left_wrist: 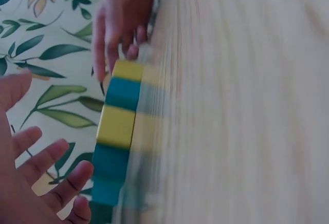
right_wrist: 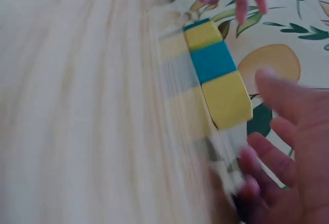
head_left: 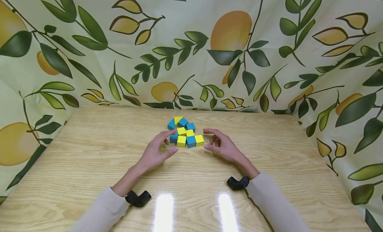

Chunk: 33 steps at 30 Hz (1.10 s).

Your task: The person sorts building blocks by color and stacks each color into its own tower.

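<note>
From the head view, you are resting both hands on the wooden table [head_left: 89,165], with the blue and yellow block puzzle [head_left: 185,134] lying between them. Your left hand [head_left: 155,152] is touching its left edge with relaxed fingers; your right hand [head_left: 222,145] is hovering just beside its right end, fingers loosely curled and holding nothing.

From the left wrist, blurred, your fingers [left_wrist: 56,183] are spreading open near the blocks [left_wrist: 118,126].

From the right wrist, your fingers [right_wrist: 288,131] are lying loose beside the yellow end [right_wrist: 226,98].

Row of yellow and blue blocks [left_wrist: 117,131] on the wooden counter [left_wrist: 241,106], left hand [left_wrist: 31,183] with spread fingers at 8 o'clock, right hand [left_wrist: 121,18] touching the row's yellow end at 12 o'clock, leafy cloth [left_wrist: 46,70] behind
</note>
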{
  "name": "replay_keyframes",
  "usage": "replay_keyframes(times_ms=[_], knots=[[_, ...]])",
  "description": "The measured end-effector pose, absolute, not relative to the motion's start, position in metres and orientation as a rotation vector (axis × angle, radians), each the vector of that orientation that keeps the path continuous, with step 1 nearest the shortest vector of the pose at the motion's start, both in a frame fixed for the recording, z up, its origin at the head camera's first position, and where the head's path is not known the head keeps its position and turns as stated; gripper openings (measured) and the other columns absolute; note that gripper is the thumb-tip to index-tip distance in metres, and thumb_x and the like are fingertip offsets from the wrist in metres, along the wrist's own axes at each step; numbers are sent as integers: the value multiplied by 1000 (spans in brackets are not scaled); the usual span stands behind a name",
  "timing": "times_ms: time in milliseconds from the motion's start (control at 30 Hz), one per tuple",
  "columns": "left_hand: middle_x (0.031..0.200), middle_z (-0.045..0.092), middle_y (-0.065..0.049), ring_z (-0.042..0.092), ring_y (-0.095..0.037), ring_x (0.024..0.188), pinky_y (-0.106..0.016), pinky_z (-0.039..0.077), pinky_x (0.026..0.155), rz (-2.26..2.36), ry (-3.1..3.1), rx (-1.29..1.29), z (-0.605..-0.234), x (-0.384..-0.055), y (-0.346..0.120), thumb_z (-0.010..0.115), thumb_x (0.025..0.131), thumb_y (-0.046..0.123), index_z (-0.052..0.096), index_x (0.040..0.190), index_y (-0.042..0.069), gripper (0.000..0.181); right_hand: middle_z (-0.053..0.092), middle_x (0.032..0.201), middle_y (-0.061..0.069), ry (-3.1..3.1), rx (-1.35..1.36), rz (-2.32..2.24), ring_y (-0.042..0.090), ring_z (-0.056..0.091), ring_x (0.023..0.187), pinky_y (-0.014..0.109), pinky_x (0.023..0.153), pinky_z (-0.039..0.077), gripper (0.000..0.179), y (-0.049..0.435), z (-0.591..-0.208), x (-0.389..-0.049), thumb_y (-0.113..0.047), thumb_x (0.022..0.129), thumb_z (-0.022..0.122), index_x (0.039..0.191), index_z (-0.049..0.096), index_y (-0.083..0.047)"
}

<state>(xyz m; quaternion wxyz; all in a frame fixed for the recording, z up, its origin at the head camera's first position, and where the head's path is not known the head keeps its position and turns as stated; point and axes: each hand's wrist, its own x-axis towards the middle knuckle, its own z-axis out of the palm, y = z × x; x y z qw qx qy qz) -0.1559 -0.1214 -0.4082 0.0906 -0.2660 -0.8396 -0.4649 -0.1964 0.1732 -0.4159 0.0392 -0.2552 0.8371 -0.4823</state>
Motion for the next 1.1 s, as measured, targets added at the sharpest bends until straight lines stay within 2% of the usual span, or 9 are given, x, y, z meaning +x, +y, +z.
replay_keyframes(times_ms=[200,433,667,900,1100], knots=[[120,61,-10,53,-24,82,-31,38,60,-1645,-2459,-695,-418,-153,-113,67,90,13,52,136,9,48,62,115,-1,2667,-768,-1486,19,48,82,30,67,38,48,169,-433,-205,-22,87,73,131,57,-14],[112,63,-20,49,-26,74,-26,36,61,-1781,-2507,-686,-404,-145,-101,64,92,8,52,133,1,43,58,89,1,2729,-687,-1432,18,49,79,32,68,41,37,162,-433,-208,-18,84,75,120,66,-17],[108,65,-20,50,-22,73,-25,37,62,-1796,-2543,-666,-391,-134,-96,66,90,5,58,126,-2,37,64,106,-6,2716,-691,-1417,15,53,85,32,75,44,35,164,-433,-201,-20,83,76,116,67,-17],[109,65,-20,52,-25,73,-27,40,63,-1807,-2573,-650,-394,-133,-93,69,87,2,59,123,-3,38,65,96,-6,2683,-738,-1436,15,54,84,31,75,43,33,166,-434,-194,-24,80,79,111,68,-20],[108,67,-15,52,-25,74,-27,40,63,-1764,-2589,-618,-418,-144,-90,72,85,4,61,123,1,40,64,91,-4,2666,-731,-1470,16,55,79,30,70,43,32,165,-434,-188,-24,79,80,108,68,-22]])
